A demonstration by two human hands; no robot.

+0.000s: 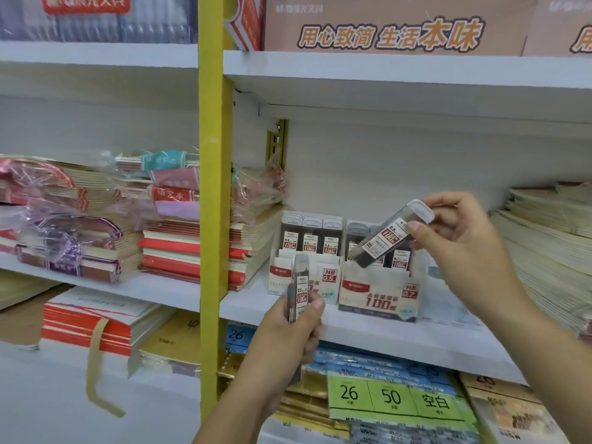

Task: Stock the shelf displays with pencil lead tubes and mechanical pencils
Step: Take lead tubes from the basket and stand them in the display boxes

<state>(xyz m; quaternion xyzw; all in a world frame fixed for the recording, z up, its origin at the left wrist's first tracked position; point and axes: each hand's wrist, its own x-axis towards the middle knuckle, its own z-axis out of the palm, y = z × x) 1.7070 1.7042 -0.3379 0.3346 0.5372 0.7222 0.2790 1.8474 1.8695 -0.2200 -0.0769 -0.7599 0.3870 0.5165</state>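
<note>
Left hand [296, 331] sits nearest, low centre, with fingers and thumb curled round the left tube [300, 283]. That tube stands upright, its top just in front of the 0.5 box [328, 277]. Right hand [464, 245] is higher, thumb and fingers pinching the right tube [389, 237] close to its pale cap. This tube is tilted, its dark lower end dipping over the back rows of the 0.7 box [374, 294]. Both boxes stand side by side on the white shelf [384, 334], each holding upright tubes behind a cut-down card front, with notebooks [192, 251] stacked to the left.

Risks, as I judge them:
- **Mis-sort:** the right tube's label seems to read 0.5, yet the box under it is marked HB 0.7 (print is small, so not certain). Dropping it there would put it in the wrong stock.
- **Swing or slip:** the pinch is at the cap end only, so the slanted tube could swing or slip and knock standing tubes askew.
- **Box shift:** the card box looks light, and a push on entry may shove it back.
- **Left tube unwatched:** it could tip while attention is on the right.

Tubes are slim, flat-sided clear cases, dark with lead inside, with a whitish cap and a white-and-red label showing "100". The surface is probably smooth and slippery.
</note>
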